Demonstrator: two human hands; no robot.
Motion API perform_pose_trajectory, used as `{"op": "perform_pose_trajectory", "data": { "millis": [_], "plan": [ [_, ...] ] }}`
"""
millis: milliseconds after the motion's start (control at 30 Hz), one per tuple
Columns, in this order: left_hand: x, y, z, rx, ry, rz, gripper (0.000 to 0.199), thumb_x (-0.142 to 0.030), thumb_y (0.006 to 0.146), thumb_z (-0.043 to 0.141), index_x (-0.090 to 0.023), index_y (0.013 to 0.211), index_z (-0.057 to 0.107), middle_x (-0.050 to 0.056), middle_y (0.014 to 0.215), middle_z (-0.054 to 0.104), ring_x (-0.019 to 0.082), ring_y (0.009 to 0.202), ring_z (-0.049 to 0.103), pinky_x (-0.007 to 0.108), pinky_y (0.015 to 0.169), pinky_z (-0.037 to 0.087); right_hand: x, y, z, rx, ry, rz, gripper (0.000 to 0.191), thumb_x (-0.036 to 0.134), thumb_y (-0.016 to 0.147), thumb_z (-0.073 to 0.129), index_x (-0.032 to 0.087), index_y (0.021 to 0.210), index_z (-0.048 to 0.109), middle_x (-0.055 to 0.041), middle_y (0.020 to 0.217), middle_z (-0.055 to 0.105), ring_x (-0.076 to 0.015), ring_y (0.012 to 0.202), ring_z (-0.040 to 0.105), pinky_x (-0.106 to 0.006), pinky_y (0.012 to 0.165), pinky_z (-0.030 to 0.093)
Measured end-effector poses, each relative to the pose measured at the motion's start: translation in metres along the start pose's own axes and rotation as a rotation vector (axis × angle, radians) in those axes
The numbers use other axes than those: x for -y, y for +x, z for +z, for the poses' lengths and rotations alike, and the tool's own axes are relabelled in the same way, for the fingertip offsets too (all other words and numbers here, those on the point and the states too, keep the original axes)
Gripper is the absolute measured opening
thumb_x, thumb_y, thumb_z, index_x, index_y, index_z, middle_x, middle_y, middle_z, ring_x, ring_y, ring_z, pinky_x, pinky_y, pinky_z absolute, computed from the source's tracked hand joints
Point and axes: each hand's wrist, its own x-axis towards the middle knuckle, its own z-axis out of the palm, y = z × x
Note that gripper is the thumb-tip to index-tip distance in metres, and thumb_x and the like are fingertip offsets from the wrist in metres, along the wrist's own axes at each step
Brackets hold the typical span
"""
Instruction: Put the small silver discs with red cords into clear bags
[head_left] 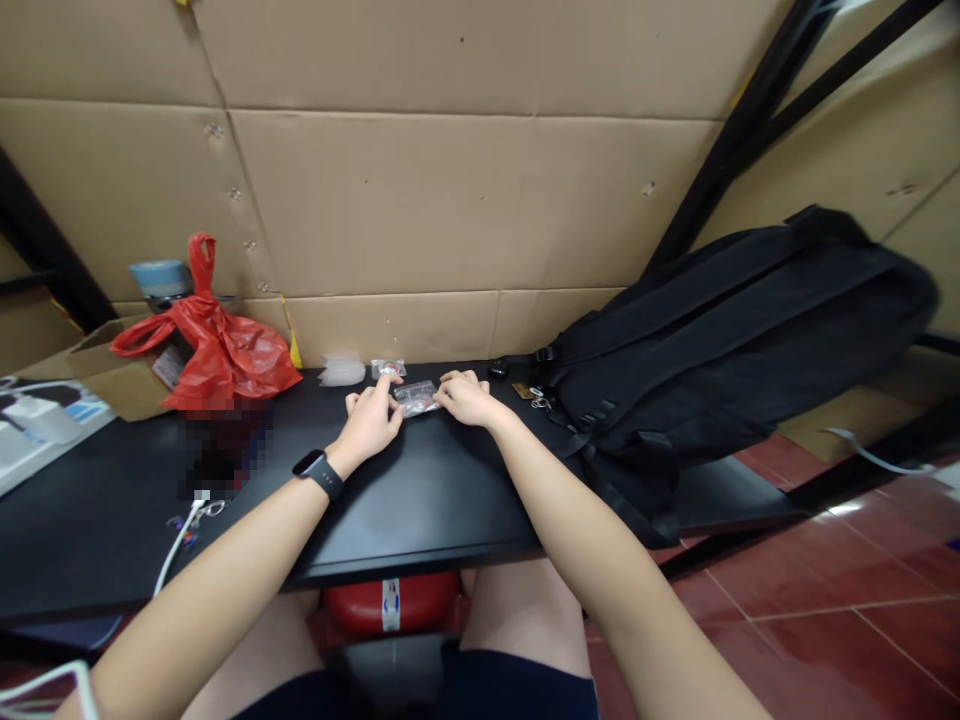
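Observation:
A small clear plastic bag (417,397) with something small and reddish inside lies on the black table between my hands. My right hand (466,397) has its fingers closed on the bag's right end. At the left end, my left hand (370,414) grips the edge with its thumb side, the index finger stretched forward. Just beyond that fingertip is a second clear packet (387,367) with a reddish item in it. To its left sits a stack of clear plastic bags (343,371). What exactly the bags contain is too small to make out.
On the left stand a red plastic bag (232,355), a cardboard box (127,385), a blue-topped container (160,278) and a power strip (45,440) with a white cable. A large black backpack (750,330) leans at right. Cardboard (435,210) walls the back.

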Motion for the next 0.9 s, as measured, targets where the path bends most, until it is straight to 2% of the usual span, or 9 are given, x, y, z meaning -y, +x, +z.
{"op": "perform_pose_trajectory", "data": {
  "millis": [167,267,367,467,567,633,700,800,900],
  "plan": [
    [-0.006,-0.002,-0.005,0.018,0.01,-0.036,0.037,-0.018,0.082,0.051,-0.028,0.117,0.05,-0.001,0.086,0.073,0.022,0.097,0.062,0.036,0.084,0.032,-0.001,-0.002,-0.002,-0.004,0.005,-0.037,0.029,0.038,0.096,0.052,0.023,0.081,0.072,-0.0056,0.137,0.055,-0.0297,0.123,0.041,-0.05,0.097,0.033],
    [-0.004,-0.003,-0.004,0.044,0.037,-0.038,0.03,-0.02,0.085,0.048,-0.029,0.113,0.056,0.0,0.089,0.073,0.023,0.101,0.06,0.038,0.086,0.032,0.002,-0.004,-0.001,-0.031,-0.011,-0.047,0.031,0.039,0.096,0.05,0.021,0.079,0.07,-0.0072,0.132,0.058,-0.03,0.121,0.043,-0.049,0.095,0.033],
    [0.001,-0.004,0.0,0.044,0.131,0.001,0.028,-0.028,0.09,0.048,-0.03,0.114,0.062,0.005,0.107,0.069,0.026,0.11,0.054,0.043,0.088,0.032,0.006,-0.005,-0.001,-0.112,-0.015,-0.039,0.02,0.042,0.09,0.06,0.024,0.093,0.068,-0.0083,0.124,0.06,-0.0301,0.115,0.046,-0.046,0.09,0.035],
    [0.004,-0.005,0.003,0.03,0.206,0.033,0.032,-0.036,0.092,0.047,-0.032,0.119,0.065,0.007,0.13,0.058,0.03,0.122,0.045,0.046,0.092,0.033,0.009,-0.006,-0.003,-0.191,0.004,-0.096,0.024,0.038,0.087,0.066,0.027,0.108,0.065,-0.0078,0.126,0.06,-0.0291,0.115,0.047,-0.043,0.087,0.034],
    [0.005,-0.005,0.005,0.054,0.223,0.044,0.035,-0.045,0.094,0.045,-0.032,0.118,0.067,0.008,0.138,0.053,0.033,0.129,0.038,0.05,0.097,0.032,0.011,-0.009,-0.005,-0.129,0.018,-0.216,0.024,0.041,0.089,0.061,0.028,0.108,0.068,-0.0075,0.131,0.06,-0.0292,0.118,0.048,-0.042,0.088,0.033],
    [0.006,-0.005,0.005,0.079,0.231,0.054,0.038,-0.052,0.088,0.051,-0.031,0.115,0.069,0.009,0.138,0.052,0.035,0.131,0.035,0.053,0.099,0.03,0.012,-0.01,-0.005,-0.052,0.017,-0.261,0.033,0.042,0.084,0.066,0.028,0.115,0.067,-0.0078,0.131,0.061,-0.0305,0.118,0.049,-0.042,0.088,0.033],
    [0.007,-0.005,0.005,0.093,0.242,0.062,0.041,-0.055,0.082,0.058,-0.029,0.112,0.07,0.01,0.137,0.052,0.037,0.13,0.035,0.055,0.1,0.03,0.013,-0.011,-0.002,-0.006,0.008,-0.263,0.047,0.033,0.078,0.07,0.03,0.124,0.062,-0.0076,0.128,0.064,-0.031,0.118,0.051,-0.042,0.088,0.033],
    [0.008,-0.005,0.004,0.078,0.255,0.054,0.038,-0.05,0.081,0.06,-0.027,0.108,0.072,0.011,0.135,0.053,0.038,0.13,0.035,0.056,0.099,0.031,0.016,-0.01,0.002,0.005,0.027,-0.226,0.054,0.018,0.078,0.063,0.031,0.129,0.055,-0.0057,0.12,0.069,-0.0285,0.118,0.054,-0.043,0.09,0.032],
    [0.008,-0.005,0.002,0.044,0.25,0.029,0.028,-0.04,0.084,0.056,-0.025,0.101,0.073,0.011,0.132,0.057,0.035,0.129,0.037,0.055,0.098,0.031,0.017,-0.009,0.002,0.006,0.136,-0.187,0.054,0.02,0.082,0.061,0.03,0.133,0.047,-0.0038,0.114,0.072,-0.0258,0.117,0.058,-0.044,0.091,0.031]
  ]
}}
